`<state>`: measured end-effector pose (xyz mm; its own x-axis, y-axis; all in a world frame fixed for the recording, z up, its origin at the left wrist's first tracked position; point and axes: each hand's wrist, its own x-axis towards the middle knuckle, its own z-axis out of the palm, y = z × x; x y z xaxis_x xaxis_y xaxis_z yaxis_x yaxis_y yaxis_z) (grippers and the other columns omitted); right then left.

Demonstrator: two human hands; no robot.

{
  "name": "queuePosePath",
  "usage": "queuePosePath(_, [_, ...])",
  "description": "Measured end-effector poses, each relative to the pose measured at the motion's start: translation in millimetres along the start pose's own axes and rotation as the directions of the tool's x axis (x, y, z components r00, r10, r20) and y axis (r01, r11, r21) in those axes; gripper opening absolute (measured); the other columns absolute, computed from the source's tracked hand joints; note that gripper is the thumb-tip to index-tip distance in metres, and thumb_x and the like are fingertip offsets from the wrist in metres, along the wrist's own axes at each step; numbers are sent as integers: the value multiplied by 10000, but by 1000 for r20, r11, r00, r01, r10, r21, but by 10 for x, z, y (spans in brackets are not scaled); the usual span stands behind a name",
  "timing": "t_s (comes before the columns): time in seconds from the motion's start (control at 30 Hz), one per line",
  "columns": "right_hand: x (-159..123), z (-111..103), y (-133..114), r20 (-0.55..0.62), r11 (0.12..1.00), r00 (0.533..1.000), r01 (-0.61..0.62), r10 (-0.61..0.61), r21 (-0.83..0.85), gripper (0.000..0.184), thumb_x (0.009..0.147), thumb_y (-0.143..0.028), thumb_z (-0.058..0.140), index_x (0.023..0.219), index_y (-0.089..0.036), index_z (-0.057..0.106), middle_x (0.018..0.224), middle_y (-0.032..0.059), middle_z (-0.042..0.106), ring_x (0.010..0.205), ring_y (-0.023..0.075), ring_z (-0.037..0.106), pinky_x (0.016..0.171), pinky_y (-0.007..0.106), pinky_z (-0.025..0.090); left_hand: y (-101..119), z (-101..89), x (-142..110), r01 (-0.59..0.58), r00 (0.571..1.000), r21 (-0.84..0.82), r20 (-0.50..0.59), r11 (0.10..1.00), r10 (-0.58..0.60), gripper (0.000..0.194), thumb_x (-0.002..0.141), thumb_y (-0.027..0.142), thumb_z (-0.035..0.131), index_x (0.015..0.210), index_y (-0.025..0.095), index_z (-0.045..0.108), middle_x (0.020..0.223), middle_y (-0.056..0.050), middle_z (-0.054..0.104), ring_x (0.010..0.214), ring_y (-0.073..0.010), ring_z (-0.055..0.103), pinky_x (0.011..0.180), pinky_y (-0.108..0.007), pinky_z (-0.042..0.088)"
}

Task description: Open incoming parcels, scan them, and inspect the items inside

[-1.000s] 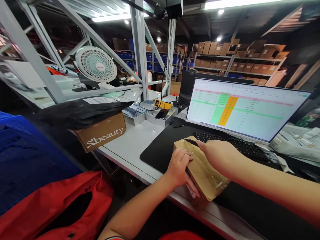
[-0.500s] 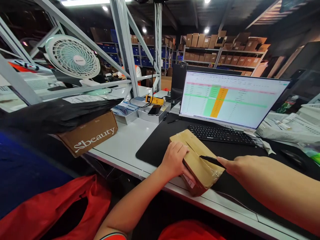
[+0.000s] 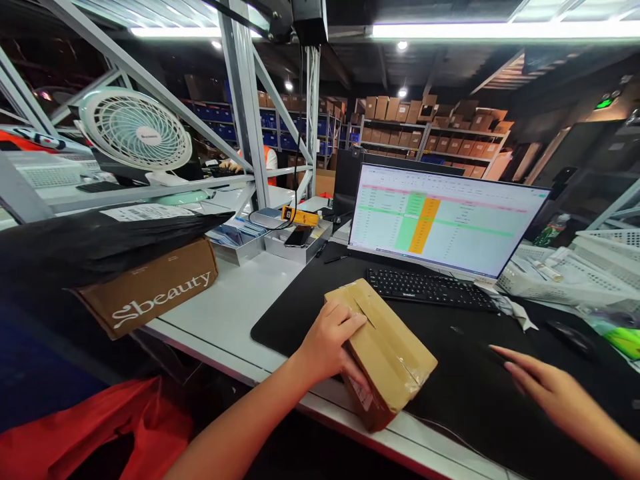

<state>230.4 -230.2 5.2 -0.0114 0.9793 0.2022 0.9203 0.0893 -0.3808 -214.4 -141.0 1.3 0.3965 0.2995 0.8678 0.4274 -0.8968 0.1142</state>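
A small brown cardboard box [image 3: 393, 340] rests tilted at the front edge of the desk, with a slit along its taped top seam and clear tape at the near end. My left hand [image 3: 327, 340] grips its left side, fingers on the top and thumb down the side. Over the black desk mat [image 3: 465, 400], to the right of the box and apart from it, is my right hand [image 3: 545, 383]. Its fingers are closed around a slim black cutter [image 3: 494, 355], which is blurred and hard to make out against the mat.
Behind the box stand a keyboard [image 3: 430, 290] and a monitor [image 3: 445, 227]. A mouse [image 3: 570, 337] and white baskets [image 3: 610, 260] are at the right. On the left, a black plastic parcel [image 3: 110, 240] lies over a brown printed box [image 3: 160, 290]. A fan [image 3: 137, 130] stands beyond.
My right hand has drawn the cutter off the box top and moved away to the right. The left hand still holds the box. The camera view has tilted up.
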Motion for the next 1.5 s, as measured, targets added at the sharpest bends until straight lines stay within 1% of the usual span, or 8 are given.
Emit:
queuePosePath(0.23, [525, 278, -932, -221, 968, 943, 252, -249, -16, 457, 971, -477, 425, 1215, -191, 687, 1332, 158, 577, 1230, 311, 566, 1033, 516, 500, -72, 50, 168, -93, 996, -10, -12, 996, 92, 716, 681, 880, 609, 820, 178, 630, 651, -1, 480, 600, -165, 418, 580, -339, 353])
queuePosePath(0.47, [828, 159, -2684, 316, 895, 896, 390, -313, -219, 711, 897, -380, 541, 1473, 14, 402, 1305, 269, 567, 1128, 373, 606, 906, 466, 542, -41, 30, 217, -48, 999, 35, 27, 998, 47, 645, 816, 832, 496, 698, 204, 587, 596, 5, 441, 570, -160, 366, 552, -333, 297])
queuePosePath(0.73, [1342, -177, -2216, 577, 898, 691, 377, -435, 226, 405, 969, -162, 319, 1281, -147, 577, 1190, 64, 687, 1007, 175, 672, 798, 255, 549, -54, -174, 265, 18, 955, -35, 297, 999, -6, 877, 569, 1042, 376, 734, 207, 586, 888, -98, 647, 779, -241, 575, 740, -395, 473])
queuePosePath(0.93, [1088, 67, -2049, 225, 936, 909, 333, -351, 114, 570, 971, -136, 354, 1540, -141, 328, 1557, 175, 370, 1406, 277, 413, 1173, 486, 357, -50, -280, 604, 14, 820, -86, 571, 996, 38, 797, 862, 866, 150, 907, 210, 600, 894, -82, 662, 822, -248, 600, 784, -384, 469])
queuePosePath(1.03, [959, 205, -2158, 168, 843, 848, 524, -503, -122, 552, 919, -43, 363, 1462, -75, 461, 1573, 206, 321, 1483, 320, 258, 1221, 532, 265, -48, -215, 716, -32, 805, -35, 591, 999, 47, 682, 907, 800, 240, 778, 216, 567, 777, -46, 620, 725, -218, 560, 697, -367, 417])
queuePosePath(1.27, [874, 391, -2131, 253, 921, 885, 373, -390, 116, 615, 1021, -380, 412, 1489, 18, 387, 1506, 265, 392, 1405, 326, 408, 1174, 487, 373, -72, -36, 539, -46, 996, -20, 71, 999, 47, 502, 978, 569, 260, 612, 237, 347, 557, 0, 434, 551, -181, 413, 581, -369, 308])
queuePosePath(1.4, [835, 435, -2097, 314, 921, 896, 206, -313, 331, 625, 1009, -382, 389, 1522, -26, 357, 1503, 216, 429, 1373, 304, 457, 1165, 476, 375, -82, 57, 308, 10, 896, 34, -445, 999, 6, 522, 1015, 546, 178, 640, 238, 372, 565, -6, 460, 542, -195, 446, 591, -385, 338])
queuePosePath(1.5, [848, 410, -2036, 296, 884, 885, 223, -360, 411, 580, 1015, -330, 354, 1545, -95, 343, 1542, 165, 397, 1421, 267, 397, 1201, 472, 318, -77, 49, 39, 82, 850, 89, -526, 993, -23, 623, 1022, 576, 106, 722, 246, 541, 654, -34, 597, 619, -233, 561, 655, -442, 445])
